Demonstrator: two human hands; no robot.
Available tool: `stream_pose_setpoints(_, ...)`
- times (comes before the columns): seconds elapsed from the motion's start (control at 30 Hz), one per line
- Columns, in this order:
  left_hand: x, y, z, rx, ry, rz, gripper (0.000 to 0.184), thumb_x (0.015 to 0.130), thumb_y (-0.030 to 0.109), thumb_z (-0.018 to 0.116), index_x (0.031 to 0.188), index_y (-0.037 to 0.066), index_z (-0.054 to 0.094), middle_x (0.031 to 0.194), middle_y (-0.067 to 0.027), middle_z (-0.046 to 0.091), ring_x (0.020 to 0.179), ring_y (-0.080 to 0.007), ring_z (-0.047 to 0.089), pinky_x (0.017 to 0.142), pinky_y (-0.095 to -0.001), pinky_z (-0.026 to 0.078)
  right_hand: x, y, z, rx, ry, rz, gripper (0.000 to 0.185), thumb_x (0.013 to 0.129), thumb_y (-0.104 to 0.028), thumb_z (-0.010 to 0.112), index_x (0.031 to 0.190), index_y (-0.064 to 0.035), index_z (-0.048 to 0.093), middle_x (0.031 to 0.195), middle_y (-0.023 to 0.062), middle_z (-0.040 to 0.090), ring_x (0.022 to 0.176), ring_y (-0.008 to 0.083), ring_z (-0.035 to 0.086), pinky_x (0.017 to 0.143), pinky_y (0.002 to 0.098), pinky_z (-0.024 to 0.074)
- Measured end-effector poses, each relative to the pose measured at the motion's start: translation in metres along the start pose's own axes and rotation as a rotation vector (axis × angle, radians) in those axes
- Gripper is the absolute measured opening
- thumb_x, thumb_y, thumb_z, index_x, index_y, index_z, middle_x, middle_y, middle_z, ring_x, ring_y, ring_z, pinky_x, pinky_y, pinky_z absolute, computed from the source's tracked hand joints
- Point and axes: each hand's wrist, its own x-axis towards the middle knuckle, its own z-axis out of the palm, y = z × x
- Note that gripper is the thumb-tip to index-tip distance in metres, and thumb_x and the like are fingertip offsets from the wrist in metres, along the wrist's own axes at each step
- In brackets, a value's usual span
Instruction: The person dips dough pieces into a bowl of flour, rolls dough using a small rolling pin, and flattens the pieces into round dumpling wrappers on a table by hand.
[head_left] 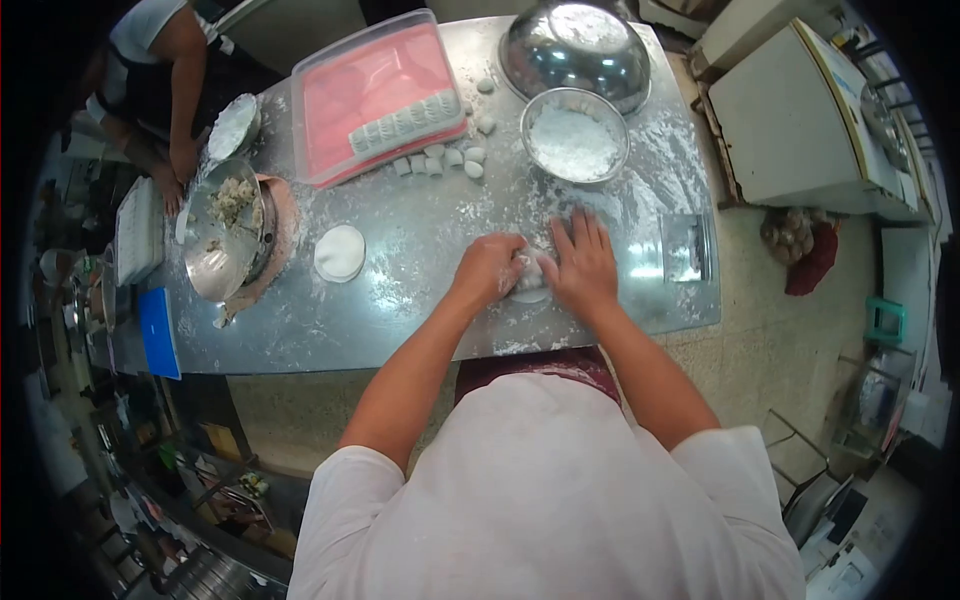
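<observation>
A small round of pale dough (530, 290) lies flat on the metal worktop (420, 310), close to the near edge and right of its middle. It sits between the two hands, its near rim showing below the fingers and its far part partly covered by them. The left hand (490, 268) comes in from the left with its fingers curled in, the tips at the dough's upper left side; whether they pinch it cannot be told. The right hand (585, 262) is open, palm down, its fingers stretched toward the far edge and its thumb reaching in to the dough's upper right side.

Toward the far edge, beyond the right hand, a metal bowl of white flour (574, 137) stands in front of a larger upturned metal bowl (630, 65). Left of these, a clear plastic box (370, 100) with a pink base holds a row of pleated dumplings (405, 122), and short dough pieces (433, 162) lie by its near side. A pale stack of dough rounds (340, 253) rests well left of the hands. Nearer the left end is a metal bowl of filling (222, 245).
</observation>
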Motion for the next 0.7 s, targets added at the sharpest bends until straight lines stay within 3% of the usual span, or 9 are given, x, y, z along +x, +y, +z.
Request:
stream_pose_setpoints(0.03,-0.004,0.003,-0.003,-0.001,0.013,-0.01,0.03,0.087,0.01,0.07,0.114,0.0,0.066,0.096,-0.0211,0.072,0.087,-0.035,0.071,0.08,-0.0416,0.054,-0.025,0.002,-0.001,0.017,-0.023,-0.031,0.064,0.092,-0.045,0.064,0.146,-0.0097,0.055,0.156,0.0212,0.044,0.143,0.0428,0.041,0.118,0.0555,0.0302)
stream_pose_setpoints(0.1,-0.013,0.015,-0.009,-0.159,-0.09,-0.253,0.027,0.087,0.009,0.068,0.113,0.001,0.067,0.097,-0.0222,0.071,0.087,-0.0365,0.07,0.08,-0.0409,0.054,-0.072,0.004,-0.01,0.059,-0.089,-0.018,0.065,0.091,-0.045,0.065,0.145,-0.0097,0.056,0.156,0.0214,0.044,0.144,0.0427,0.041,0.118,0.0559,0.0296)
stream_pose_setpoints(0.23,-0.029,0.0,0.007,-0.42,-0.111,-0.42,0.026,0.088,0.009,0.067,0.112,0.002,0.067,0.099,-0.0234,0.071,0.089,-0.0391,0.07,0.08,-0.0414,0.054,-0.05,0.003,-0.013,0.075,-0.086,-0.036,0.063,0.091,-0.043,0.066,0.144,-0.0104,0.057,0.156,0.0238,0.043,0.143,0.043,0.04,0.118,0.0552,0.0288)
stream_pose_setpoints(0.37,-0.004,0.014,-0.015,-0.216,-0.073,-0.235,0.027,0.088,0.011,0.068,0.113,0.002,0.066,0.098,-0.0223,0.071,0.087,-0.0361,0.069,0.081,-0.0405,0.054,0.033,-0.008,-0.004,0.006,-0.016,0.055,0.063,0.092,-0.044,0.065,0.145,-0.011,0.056,0.156,0.0224,0.044,0.143,0.0427,0.041,0.118,0.0544,0.0293)
stream_pose_setpoints(0.5,-0.003,-0.004,-0.001,-0.001,-0.028,0.013,0.028,0.087,0.008,0.068,0.113,0.0,0.066,0.096,-0.0211,0.071,0.084,-0.0321,0.067,0.08,-0.0392,0.053,-0.018,-0.001,-0.003,0.044,-0.044,-0.001,0.065,0.091,-0.046,0.065,0.145,-0.0119,0.056,0.157,0.0207,0.043,0.143,0.0418,0.04,0.118,0.0567,0.0277)
stream_pose_setpoints(0.53,-0.009,0.0,-0.006,-0.003,-0.017,-0.003,0.028,0.087,0.008,0.068,0.113,0.0,0.066,0.096,-0.0211,0.071,0.084,-0.0321,0.067,0.08,-0.0392,0.053,-0.052,0.001,-0.008,0.043,-0.064,-0.02,0.065,0.091,-0.047,0.065,0.146,-0.0123,0.056,0.158,0.0205,0.042,0.144,0.0414,0.039,0.118,0.0563,0.0276)
stream_pose_setpoints(0.6,-0.015,0.015,-0.019,-0.263,-0.133,-0.353,0.027,0.087,0.006,0.066,0.113,-0.001,0.065,0.096,-0.0201,0.071,0.085,-0.0309,0.068,0.08,-0.0389,0.053,-0.073,0.006,-0.012,0.047,-0.088,-0.037,0.065,0.092,-0.048,0.065,0.146,-0.0127,0.055,0.159,0.0202,0.041,0.146,0.041,0.037,0.119,0.0558,0.0274)
stream_pose_setpoints(0.63,-0.019,0.002,-0.012,-0.261,-0.143,-0.357,0.027,0.087,0.006,0.066,0.113,-0.001,0.065,0.096,-0.0201,0.071,0.085,-0.0309,0.068,0.08,-0.0389,0.053,-0.077,0.008,-0.016,0.059,-0.116,-0.054,0.066,0.092,-0.048,0.064,0.147,-0.0133,0.055,0.159,0.02,0.04,0.147,0.0408,0.036,0.119,0.0553,0.0272)
stream_pose_setpoints(0.7,-0.031,-0.028,0.01,-0.863,-0.234,-0.572,0.027,0.086,0.011,0.065,0.11,-0.002,0.066,0.103,-0.0245,0.071,0.091,-0.0417,0.069,0.081,-0.0447,0.054,-0.071,0.009,-0.014,0.062,-0.143,-0.066,0.066,0.092,-0.049,0.064,0.147,-0.0137,0.055,0.16,0.0201,0.04,0.147,0.0411,0.035,0.119,0.0545,0.0272)
